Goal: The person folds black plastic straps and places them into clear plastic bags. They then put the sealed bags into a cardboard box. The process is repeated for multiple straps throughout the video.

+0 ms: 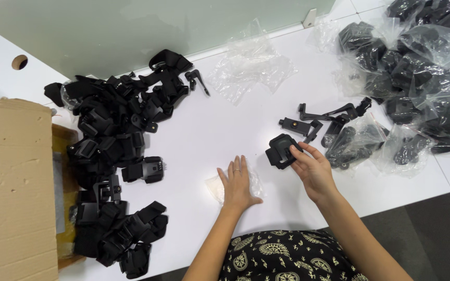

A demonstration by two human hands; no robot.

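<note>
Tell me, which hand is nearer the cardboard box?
Left. The left hand lies flat on a small clear bag mid-table, well right of the cardboard box; the right hand holds a black mount farther away.

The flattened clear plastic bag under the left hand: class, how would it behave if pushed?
The clear plastic bag looks thin and empty, so probably light and floppy. On the smooth white table it would likely slide and crumple rather than roll.

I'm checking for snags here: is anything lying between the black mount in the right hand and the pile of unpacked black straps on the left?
Yes. The left hand lies flat on a small clear bag on the white table, between the black mount in the right hand and the strap pile.
</note>
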